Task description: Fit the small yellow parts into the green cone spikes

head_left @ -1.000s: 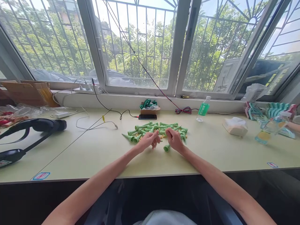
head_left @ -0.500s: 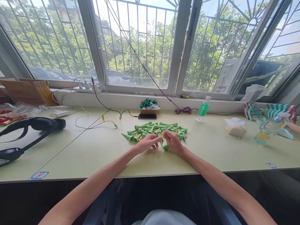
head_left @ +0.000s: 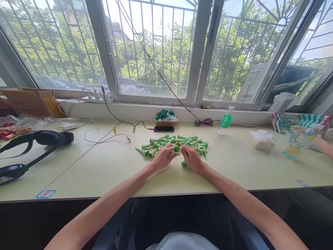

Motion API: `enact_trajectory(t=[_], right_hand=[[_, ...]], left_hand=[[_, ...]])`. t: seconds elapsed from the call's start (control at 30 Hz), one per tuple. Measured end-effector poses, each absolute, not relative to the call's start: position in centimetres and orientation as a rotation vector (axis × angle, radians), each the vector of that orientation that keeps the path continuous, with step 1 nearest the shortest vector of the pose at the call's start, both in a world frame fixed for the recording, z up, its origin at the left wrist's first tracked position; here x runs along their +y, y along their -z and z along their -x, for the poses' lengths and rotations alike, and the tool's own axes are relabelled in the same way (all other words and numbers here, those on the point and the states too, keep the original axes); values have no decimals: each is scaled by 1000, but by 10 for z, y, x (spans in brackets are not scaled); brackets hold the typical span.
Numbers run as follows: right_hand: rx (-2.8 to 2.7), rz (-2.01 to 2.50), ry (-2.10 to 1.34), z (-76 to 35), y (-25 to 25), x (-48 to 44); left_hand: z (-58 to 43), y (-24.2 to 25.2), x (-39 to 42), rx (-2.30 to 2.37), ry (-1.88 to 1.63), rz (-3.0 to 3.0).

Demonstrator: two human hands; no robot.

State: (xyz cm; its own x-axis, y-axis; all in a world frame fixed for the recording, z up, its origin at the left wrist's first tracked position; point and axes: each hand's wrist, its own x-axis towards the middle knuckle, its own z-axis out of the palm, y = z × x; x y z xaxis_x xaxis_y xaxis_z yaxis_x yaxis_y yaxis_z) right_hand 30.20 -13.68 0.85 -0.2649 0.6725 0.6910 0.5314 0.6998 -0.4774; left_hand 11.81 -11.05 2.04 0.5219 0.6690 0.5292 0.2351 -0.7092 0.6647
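My left hand (head_left: pixel 163 156) is closed round a green plastic cone (head_left: pixel 177 149), whose round open end faces me. Close beside it, my right hand (head_left: pixel 191 156) has its fingers pinched together near the cone's rim; whatever may be between them is hidden. Another green cone (head_left: pixel 184 164) lies on the table just below my right hand. Beyond both hands spreads a pile of green cones (head_left: pixel 156 141), with small yellowish pieces showing among them.
Behind the pile lie a phone (head_left: pixel 163 129) and a small box (head_left: pixel 166 123). A water bottle (head_left: pixel 225 121) and a tissue pack (head_left: pixel 261 140) stand to the right. A black headset (head_left: pixel 49 138) is at left. Another person's arm (head_left: pixel 325 146) reaches in at far right.
The cone in my left hand has turned from pointing downward to showing its open end toward me. My right hand has barely moved. At far right, the other person's arm reaches further in.
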Motion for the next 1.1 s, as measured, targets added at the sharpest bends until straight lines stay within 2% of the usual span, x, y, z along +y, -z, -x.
enact_trajectory(t=[0.13, 0.27, 0.57, 0.83, 1.1], right_hand=[[-1920, 950, -155, -303, -8, -136], [-1863, 983, -114, -305, -6, -133], [-1854, 962, -83, -306, -6, -134], [-1914, 869, -107, -304, -2, -134], [-1953, 833, -137, -305, -1, -132]], left_hand=[[-120, -23, -112, 865, -1124, -2130], [-120, -28, -114, 891, -966, -1884], [-118, -39, -115, 584, -575, -1356], [-111, -31, -112, 507, -576, -1366], [-109, -30, -114, 611, -653, -1726]])
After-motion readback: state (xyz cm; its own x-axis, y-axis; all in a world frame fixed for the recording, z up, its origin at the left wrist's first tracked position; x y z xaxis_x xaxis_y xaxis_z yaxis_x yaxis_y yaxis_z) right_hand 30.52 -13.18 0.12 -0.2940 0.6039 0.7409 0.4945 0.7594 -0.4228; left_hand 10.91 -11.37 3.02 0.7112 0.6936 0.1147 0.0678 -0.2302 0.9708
